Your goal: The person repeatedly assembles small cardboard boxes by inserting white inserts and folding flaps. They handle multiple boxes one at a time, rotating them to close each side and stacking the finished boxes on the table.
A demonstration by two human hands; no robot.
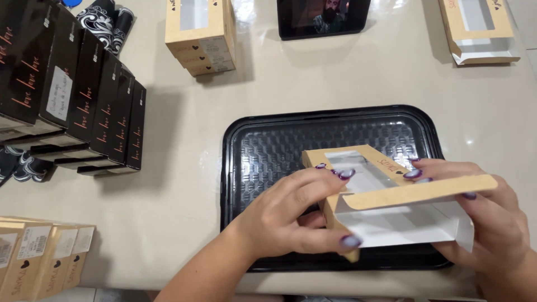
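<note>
Near the table's (pixel 347 78) front edge, a black tray (pixel 268 140) lies under both hands. Black boxes (pixel 84 95) line the left edge, kraft boxes (pixel 39 257) fill the front-left corner, more kraft window boxes (pixel 201 33) and a tablet (pixel 321 17) stand along the far edge. Left hand (pixel 291 215), fingers curled, and right hand (pixel 481 218), fingers spread, grip an open-flapped kraft window box (pixel 386 196) above the tray.

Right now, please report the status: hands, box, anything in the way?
Left hand and right hand both gripping the kraft window box, end flap open. Box held over black tray. Nothing blocking.
</note>
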